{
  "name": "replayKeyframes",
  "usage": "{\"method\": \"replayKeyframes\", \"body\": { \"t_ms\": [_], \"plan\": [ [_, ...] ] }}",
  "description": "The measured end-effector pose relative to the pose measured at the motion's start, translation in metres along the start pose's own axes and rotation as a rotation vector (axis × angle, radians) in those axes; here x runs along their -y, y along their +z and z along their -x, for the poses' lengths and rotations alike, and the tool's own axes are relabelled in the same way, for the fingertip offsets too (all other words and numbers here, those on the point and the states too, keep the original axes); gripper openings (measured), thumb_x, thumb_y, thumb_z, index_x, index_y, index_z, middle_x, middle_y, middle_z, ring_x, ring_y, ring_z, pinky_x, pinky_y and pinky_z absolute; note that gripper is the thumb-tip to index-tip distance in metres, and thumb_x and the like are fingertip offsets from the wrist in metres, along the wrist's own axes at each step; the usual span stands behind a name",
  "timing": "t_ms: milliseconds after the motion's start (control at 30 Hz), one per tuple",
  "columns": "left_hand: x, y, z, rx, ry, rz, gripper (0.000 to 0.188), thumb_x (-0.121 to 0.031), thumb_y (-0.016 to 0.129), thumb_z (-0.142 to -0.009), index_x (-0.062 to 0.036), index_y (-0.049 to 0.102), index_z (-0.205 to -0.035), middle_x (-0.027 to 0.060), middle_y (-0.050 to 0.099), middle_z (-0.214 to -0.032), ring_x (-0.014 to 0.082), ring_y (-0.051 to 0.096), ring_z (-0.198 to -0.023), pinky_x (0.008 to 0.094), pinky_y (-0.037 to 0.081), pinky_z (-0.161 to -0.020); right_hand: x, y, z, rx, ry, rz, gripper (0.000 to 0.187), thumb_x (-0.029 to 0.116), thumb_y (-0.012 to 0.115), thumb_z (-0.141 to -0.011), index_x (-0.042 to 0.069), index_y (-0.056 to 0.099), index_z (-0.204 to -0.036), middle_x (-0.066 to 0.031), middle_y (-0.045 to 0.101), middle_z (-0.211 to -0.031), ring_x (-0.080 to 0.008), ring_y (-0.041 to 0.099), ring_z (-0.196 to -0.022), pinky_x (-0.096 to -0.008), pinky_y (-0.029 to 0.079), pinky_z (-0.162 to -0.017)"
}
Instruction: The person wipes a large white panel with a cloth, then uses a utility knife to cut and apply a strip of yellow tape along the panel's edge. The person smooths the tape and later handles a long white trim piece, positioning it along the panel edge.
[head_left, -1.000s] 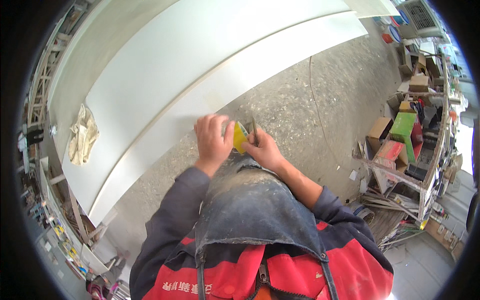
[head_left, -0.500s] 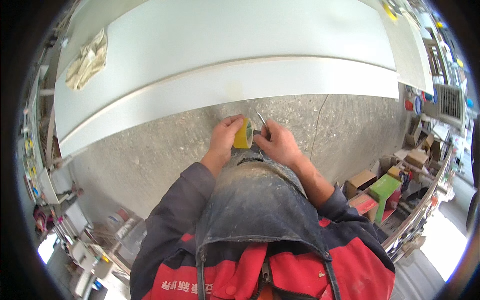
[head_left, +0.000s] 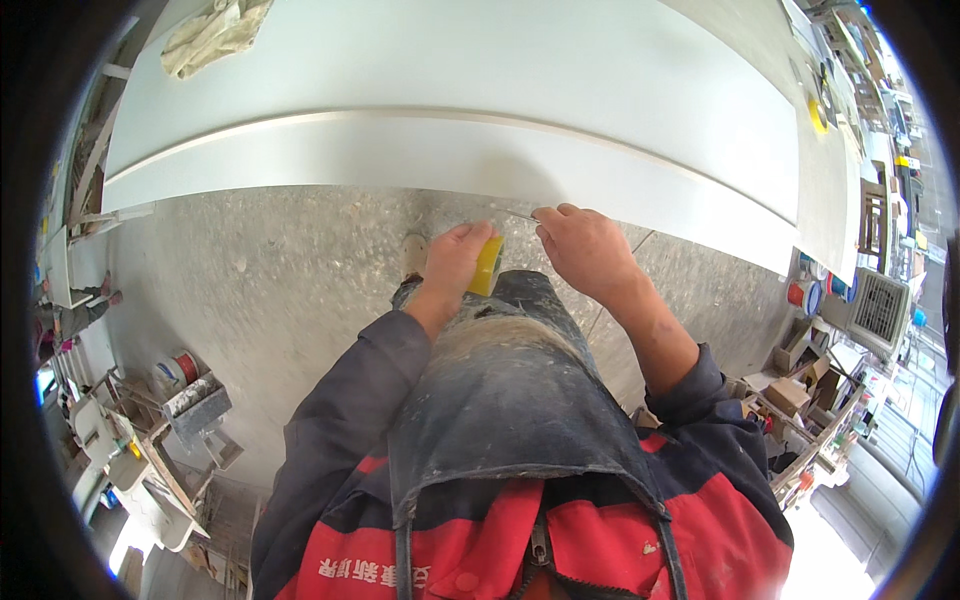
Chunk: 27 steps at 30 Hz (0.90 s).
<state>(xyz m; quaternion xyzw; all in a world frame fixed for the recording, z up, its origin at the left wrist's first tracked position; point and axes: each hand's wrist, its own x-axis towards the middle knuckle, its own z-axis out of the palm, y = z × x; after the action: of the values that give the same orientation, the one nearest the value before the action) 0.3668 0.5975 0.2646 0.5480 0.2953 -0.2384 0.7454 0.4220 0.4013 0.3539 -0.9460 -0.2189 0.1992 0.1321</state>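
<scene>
My left hand [head_left: 452, 262] is closed around a yellow roll of tape [head_left: 486, 266], held upright in front of my dark, dusty apron [head_left: 500, 400]. To its right, my right hand [head_left: 592, 250] is closed on a thin metal tool [head_left: 517, 213], whose narrow end points left above the tape. The tool's handle is hidden in my fingers, so its kind is unclear. Both hands are near the front edge of a large white panel [head_left: 460, 60]. A raised lip runs across that panel.
A crumpled beige cloth [head_left: 215, 42] lies on the panel's far left. At right are a yellow ring [head_left: 818, 115], buckets [head_left: 797, 293], a grilled unit [head_left: 880, 308] and cardboard boxes [head_left: 787, 397]. A cluttered rack [head_left: 160, 470] stands at lower left.
My right hand has moved up and right, away from the tape roll, with the thin tool now pointing left. My left hand still holds the tape. The view has turned and shifted.
</scene>
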Motion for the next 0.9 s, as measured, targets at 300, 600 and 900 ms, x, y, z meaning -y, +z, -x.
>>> {"method": "replayKeyframes", "body": {
  "t_ms": [300, 600, 900],
  "plan": [
    [0.001, -0.001, 0.0, 0.013, 0.005, -0.021, 0.035, -0.035, 0.064, -0.104, -0.0012, 0.073, -0.107, 0.0034, 0.073, -0.099, 0.0109, 0.066, -0.086, 0.0269, 0.052, -0.078, 0.004, -0.005, -0.006, 0.028, -0.012, 0.05, 0.022, 0.017, 0.056, -0.1, 0.003, 0.068, -0.112, -0.0173, 0.068, -0.092, -0.0384, 0.069, -0.088, -0.0481, 0.055, -0.082],
    [0.0, -0.001, 0.002, 0.019, 0.011, -0.01, 0.034, -0.035, 0.064, -0.104, -0.0019, 0.073, -0.107, 0.0025, 0.072, -0.097, 0.01, 0.065, -0.085, 0.0263, 0.052, -0.077, 0.011, -0.009, -0.007, 0.042, 0.0, 0.094, 0.016, 0.016, 0.056, -0.1, 0.003, 0.066, -0.102, -0.017, 0.067, -0.087, -0.0376, 0.068, -0.085, -0.0489, 0.054, -0.078],
    [0.0, -0.001, 0.003, 0.014, 0.017, -0.035, 0.033, -0.033, 0.065, -0.103, -0.0008, 0.074, -0.107, 0.003, 0.073, -0.098, 0.0101, 0.065, -0.084, 0.0264, 0.051, -0.076, 0.015, -0.007, -0.014, 0.021, -0.033, 0.115, 0.016, 0.014, 0.055, -0.098, 0.003, 0.066, -0.1, -0.017, 0.068, -0.087, -0.038, 0.069, -0.085, -0.0493, 0.055, -0.077]
  ]
}}
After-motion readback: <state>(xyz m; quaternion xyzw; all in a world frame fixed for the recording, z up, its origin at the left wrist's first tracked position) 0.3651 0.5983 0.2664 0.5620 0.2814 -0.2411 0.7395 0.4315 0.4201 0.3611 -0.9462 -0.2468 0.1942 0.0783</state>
